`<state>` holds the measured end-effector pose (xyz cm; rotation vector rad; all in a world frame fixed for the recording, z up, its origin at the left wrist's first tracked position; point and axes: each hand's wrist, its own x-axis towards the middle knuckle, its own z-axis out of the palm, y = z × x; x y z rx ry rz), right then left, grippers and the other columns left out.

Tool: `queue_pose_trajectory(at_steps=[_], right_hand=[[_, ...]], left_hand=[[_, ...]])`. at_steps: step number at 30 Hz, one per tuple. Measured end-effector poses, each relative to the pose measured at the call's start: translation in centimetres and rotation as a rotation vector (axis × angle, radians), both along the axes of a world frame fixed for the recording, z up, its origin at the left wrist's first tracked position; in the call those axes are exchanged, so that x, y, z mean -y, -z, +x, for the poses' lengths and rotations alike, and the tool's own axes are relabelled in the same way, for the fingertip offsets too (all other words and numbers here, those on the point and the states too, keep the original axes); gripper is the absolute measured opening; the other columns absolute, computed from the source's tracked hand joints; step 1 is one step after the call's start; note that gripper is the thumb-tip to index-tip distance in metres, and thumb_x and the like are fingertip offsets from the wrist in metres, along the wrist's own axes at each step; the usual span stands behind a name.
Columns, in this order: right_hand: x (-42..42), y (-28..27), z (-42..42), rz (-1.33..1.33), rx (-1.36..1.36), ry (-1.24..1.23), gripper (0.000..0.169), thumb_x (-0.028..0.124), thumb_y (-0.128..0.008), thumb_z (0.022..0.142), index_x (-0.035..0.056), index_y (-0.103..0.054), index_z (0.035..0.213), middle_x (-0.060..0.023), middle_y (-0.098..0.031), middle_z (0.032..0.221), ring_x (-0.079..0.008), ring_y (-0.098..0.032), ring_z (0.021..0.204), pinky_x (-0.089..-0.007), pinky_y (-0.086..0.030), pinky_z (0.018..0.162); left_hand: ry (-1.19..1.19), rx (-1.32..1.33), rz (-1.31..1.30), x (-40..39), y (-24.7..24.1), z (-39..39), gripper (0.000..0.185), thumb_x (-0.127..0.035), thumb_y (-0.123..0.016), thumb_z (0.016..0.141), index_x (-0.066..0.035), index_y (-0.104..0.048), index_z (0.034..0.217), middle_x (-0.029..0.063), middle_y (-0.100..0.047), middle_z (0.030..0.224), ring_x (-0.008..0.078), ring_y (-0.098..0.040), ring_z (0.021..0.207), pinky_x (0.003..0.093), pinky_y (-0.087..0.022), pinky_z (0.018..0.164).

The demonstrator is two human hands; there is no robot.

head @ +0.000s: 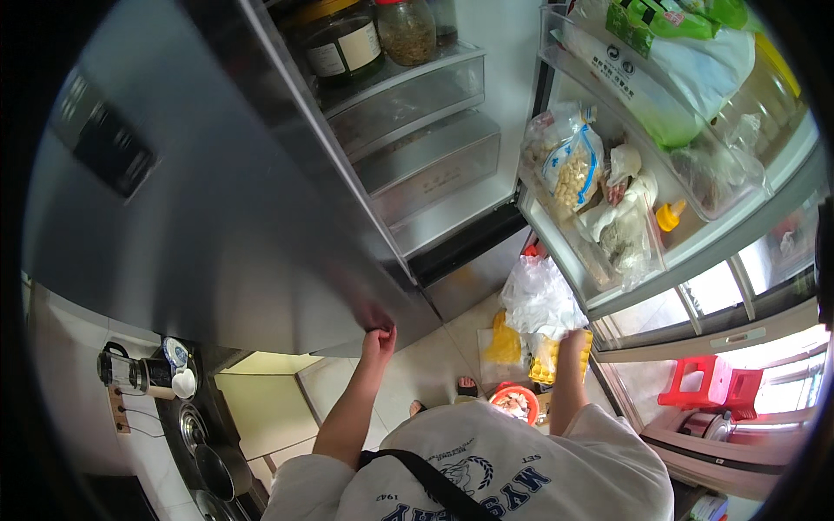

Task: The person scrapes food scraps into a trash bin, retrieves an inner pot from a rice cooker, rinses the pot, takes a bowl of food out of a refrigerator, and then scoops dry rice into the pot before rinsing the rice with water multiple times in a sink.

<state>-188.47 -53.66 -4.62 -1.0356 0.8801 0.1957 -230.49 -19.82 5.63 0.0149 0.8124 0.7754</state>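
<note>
A two-door metal refrigerator stands before me, its left door (260,228) across the left side and its right door (697,254) swung open. My left hand (380,335) is at the lower part of the left door, fingers curled against the metal, with its reflection above. My right hand (573,336) is at the lower edge of a crumpled white plastic bag (541,296), which it appears to grip; its fingers are mostly hidden. Bagged foods (573,169) fill the right door's lower shelf. Glass jars (407,32) stand inside above transparent drawers (433,189).
On the floor are yellow egg trays (544,361), a yellow bag (503,340) and a red basin (521,400) with contents. A stove counter with a wok (215,470) and a blender (120,368) is at left; red plastic stools (697,381) are at right.
</note>
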Motion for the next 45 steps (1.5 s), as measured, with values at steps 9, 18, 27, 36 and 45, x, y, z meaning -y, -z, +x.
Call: queue_pose_trajectory(at_steps=[9, 18, 27, 36, 45], right_hand=[[-35.5, -18.1, -13.4, 0.526, 0.291, -1.157, 0.037, 0.007, -0.057, 0.083, 0.0006, -0.043, 0.116, -0.0113, -0.055, 0.100, -0.0301, -0.059, 0.096, -0.0389, -0.049, 0.084], [-47.8, -17.4, -11.2, 0.350, 0.140, -0.995, 0.004, 0.004, -0.046, 0.082, 0.0002, -0.048, 0.081, -0.0134, -0.051, 0.078, -0.0297, -0.060, 0.071, -0.0384, -0.054, 0.064], [-45.5, -16.5, -29.0, 0.453, 0.026, -1.695, 0.015, 0.005, -0.053, 0.079, 0.0003, -0.050, 0.093, -0.0136, -0.054, 0.091, -0.0319, -0.059, 0.092, -0.0420, -0.052, 0.077], [-50.9, -14.5, -29.3, 0.748, -0.088, -1.255, 0.014, -0.005, -0.048, 0.075, -0.0028, -0.046, 0.089, -0.0134, -0.050, 0.087, -0.0296, -0.058, 0.087, -0.0411, -0.050, 0.084], [-36.2, -15.1, -30.0, 0.645, -0.051, -1.447, 0.006, -0.005, -0.045, 0.078, 0.0002, -0.047, 0.079, -0.0138, -0.055, 0.098, -0.0301, -0.056, 0.101, -0.0392, -0.045, 0.092]], left_hand=[[0.236, 0.179, 0.328, 8.7, -4.8, -11.4, 0.021, -0.023, -0.058, 0.083, -0.013, -0.058, 0.102, 0.0031, -0.060, 0.100, 0.0177, -0.056, 0.089, 0.0358, -0.044, 0.087], [-0.228, -0.027, 0.437, 16.7, -6.3, -23.9, 0.031, -0.033, -0.053, 0.085, -0.013, -0.056, 0.108, 0.0044, -0.058, 0.107, 0.0213, -0.055, 0.096, 0.0400, -0.044, 0.088], [-0.526, -0.232, 0.458, 24.3, -7.3, -32.8, 0.041, -0.043, -0.047, 0.087, -0.013, -0.055, 0.114, 0.0057, -0.056, 0.115, 0.0249, -0.054, 0.103, 0.0442, -0.044, 0.089], [-0.689, -0.468, 0.391, 18.8, -9.5, -34.9, 0.037, -0.036, -0.055, 0.084, -0.011, -0.054, 0.111, 0.0056, -0.058, 0.108, 0.0206, -0.054, 0.101, 0.0382, -0.042, 0.089], [-0.817, -0.523, 0.232, 16.3, -6.5, -40.4, 0.036, -0.034, -0.054, 0.085, -0.011, -0.053, 0.112, 0.0059, -0.058, 0.107, 0.0204, -0.054, 0.100, 0.0364, -0.043, 0.088]])
